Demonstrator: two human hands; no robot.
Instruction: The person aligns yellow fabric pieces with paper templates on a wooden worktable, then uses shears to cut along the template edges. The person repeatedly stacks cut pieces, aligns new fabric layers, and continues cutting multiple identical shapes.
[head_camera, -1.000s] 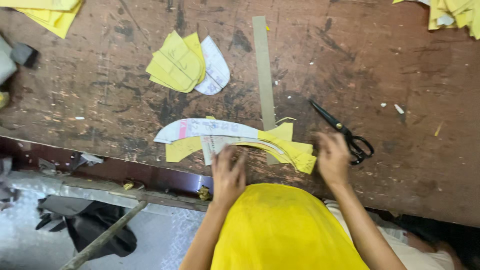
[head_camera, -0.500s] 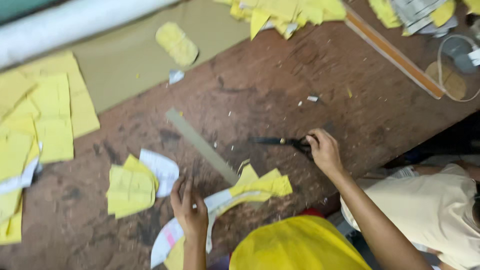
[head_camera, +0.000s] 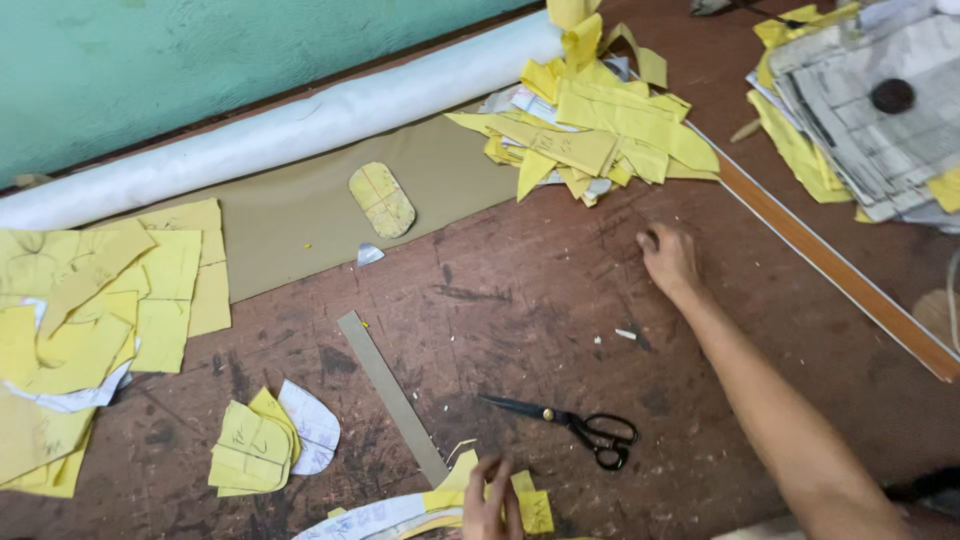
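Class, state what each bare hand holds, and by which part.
Right hand: nothing, resting on the dark wooden table. Left hand: fingers pressing the yellow paper pieces; an actual grip cannot be told.

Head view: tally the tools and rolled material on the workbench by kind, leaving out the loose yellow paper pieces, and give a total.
Black-handled scissors: 1
Grey cardboard strip: 1
Long wooden straightedge: 1
White roll along the wall: 1
Total: 4

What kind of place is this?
Probably a small cutting or pattern-making workshop: a worn wooden table strewn with yellow cut pieces, black scissors lying on it, and a white material roll along the wall.
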